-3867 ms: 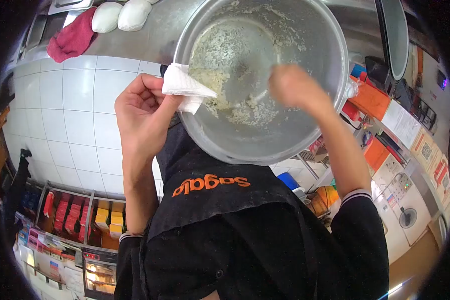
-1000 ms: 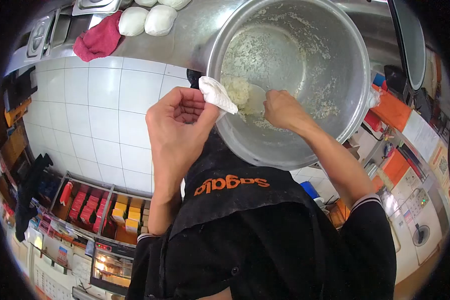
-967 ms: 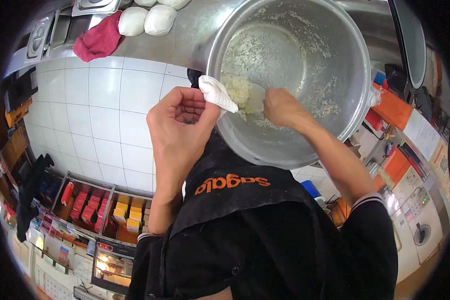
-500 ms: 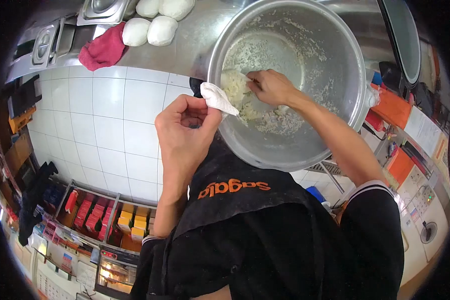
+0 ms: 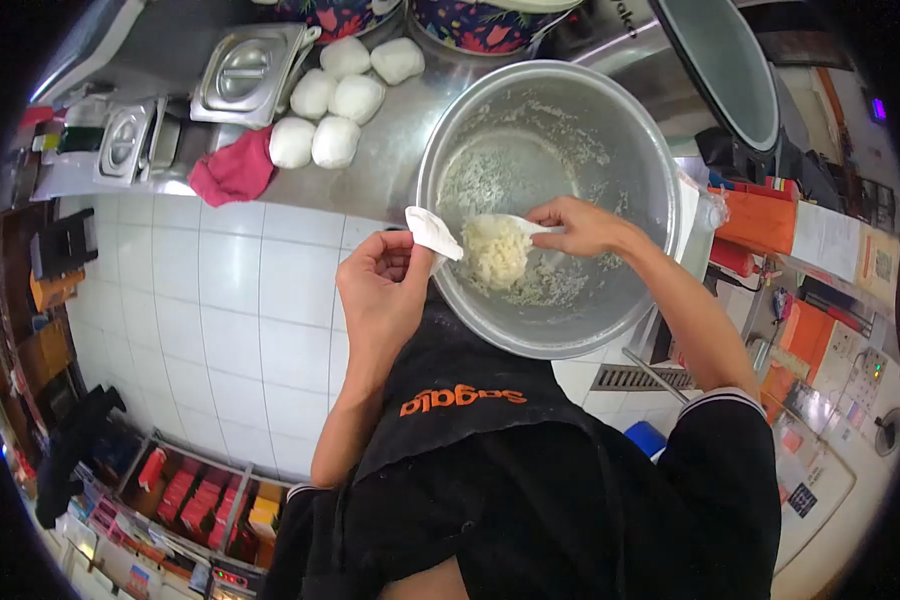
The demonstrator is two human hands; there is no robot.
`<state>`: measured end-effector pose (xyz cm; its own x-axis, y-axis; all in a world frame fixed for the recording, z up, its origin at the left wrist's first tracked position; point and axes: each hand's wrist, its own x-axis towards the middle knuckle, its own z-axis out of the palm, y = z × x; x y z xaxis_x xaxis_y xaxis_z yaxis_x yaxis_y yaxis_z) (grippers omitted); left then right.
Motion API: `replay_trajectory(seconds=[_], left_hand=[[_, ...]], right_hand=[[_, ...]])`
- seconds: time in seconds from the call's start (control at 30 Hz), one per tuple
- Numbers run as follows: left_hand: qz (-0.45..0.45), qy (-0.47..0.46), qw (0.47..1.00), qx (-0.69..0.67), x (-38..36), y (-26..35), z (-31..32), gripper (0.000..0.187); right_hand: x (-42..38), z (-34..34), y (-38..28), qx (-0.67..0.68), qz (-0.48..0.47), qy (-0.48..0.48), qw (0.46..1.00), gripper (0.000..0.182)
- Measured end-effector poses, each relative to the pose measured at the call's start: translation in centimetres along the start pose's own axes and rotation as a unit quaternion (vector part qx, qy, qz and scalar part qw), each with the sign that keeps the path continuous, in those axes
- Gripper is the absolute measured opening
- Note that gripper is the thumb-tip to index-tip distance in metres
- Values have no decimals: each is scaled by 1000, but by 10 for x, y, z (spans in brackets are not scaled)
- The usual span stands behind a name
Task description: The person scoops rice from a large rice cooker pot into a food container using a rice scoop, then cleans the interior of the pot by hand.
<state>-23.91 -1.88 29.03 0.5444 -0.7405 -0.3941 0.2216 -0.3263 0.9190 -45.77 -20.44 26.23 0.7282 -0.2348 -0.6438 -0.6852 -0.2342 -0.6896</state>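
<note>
A large metal pot [image 5: 660, 190] stands tilted toward me, with grains of rice stuck across its inner wall and bottom. My right hand [image 5: 575, 226] is inside the pot, closed on the handle of a white rice paddle [image 5: 538, 229]. On the paddle's blade and around it sits a clump of cooked rice [image 5: 497, 258]. My left hand [image 5: 385, 280] pinches a folded white cloth [image 5: 432, 233] against the pot's left rim, thumb and forefinger together. Whether the cloth wraps a handle there is hidden.
Several rounded white bundles [image 5: 356, 98] sit on the steel counter [image 5: 395, 150], beside a red cloth [image 5: 232, 172] and lidded metal containers [image 5: 245, 72]. Patterned pots [image 5: 480, 28] stand behind. An oval grey lid [image 5: 725, 70] is upright at the right, near papers [image 5: 850, 243].
The view has shifted, showing more of the counter. My right hand has moved right and back from the pot's left wall, bringing the paddle and rice clump into plain sight. My left hand keeps the cloth.
</note>
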Motion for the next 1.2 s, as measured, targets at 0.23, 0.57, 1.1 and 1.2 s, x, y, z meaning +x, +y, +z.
replay_trajectory(seconds=[0.23,0.57,1.1,1.2], left_hand=[[19,-26,999,5,8,-1,-4,15],[206,-1,978,18,16,35,1,12],[101,-202,941,-252,-148,6,215,39],[-58,-223,907,-354,-192,-26,295,47]], right_hand=[[-34,-7,-28,144,22,12,989,29],[-100,2,-73,302,-2,239,923,25],[-296,73,28,510,-86,375,769,26],[-360,97,73,459,-77,420,779,26]])
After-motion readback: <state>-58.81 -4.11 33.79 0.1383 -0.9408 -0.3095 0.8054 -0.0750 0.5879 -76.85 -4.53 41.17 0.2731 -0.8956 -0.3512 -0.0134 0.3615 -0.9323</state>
